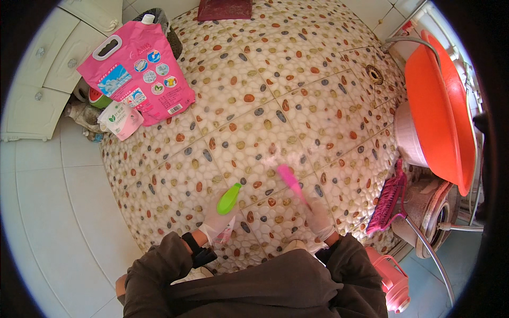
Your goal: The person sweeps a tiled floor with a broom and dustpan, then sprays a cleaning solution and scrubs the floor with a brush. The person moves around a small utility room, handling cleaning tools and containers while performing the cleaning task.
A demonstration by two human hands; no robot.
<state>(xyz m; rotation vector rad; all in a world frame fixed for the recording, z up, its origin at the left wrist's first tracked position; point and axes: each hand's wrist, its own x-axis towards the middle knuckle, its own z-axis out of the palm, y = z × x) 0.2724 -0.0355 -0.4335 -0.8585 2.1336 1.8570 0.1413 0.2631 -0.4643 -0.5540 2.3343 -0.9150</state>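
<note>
Both hands wear thin translucent gloves. My left hand is closed around a bottle with a bright green cap; part of its body shows below the hand. A pink brush is in my right hand, its handle in the fingers and its blurred head pointing up and left over the pebble-patterned tile floor. Whitish, foam-like patches lie on the floor just past the brush head. The hands are apart, low in the view, in front of my knees.
A large pink refill pouch, a tissue pack and a wicker bin stand at upper left by white cabinets. On the right are an orange basin, a pink broom, a ceramic pot and a pink thermos-like container. A dustpan lies at the top.
</note>
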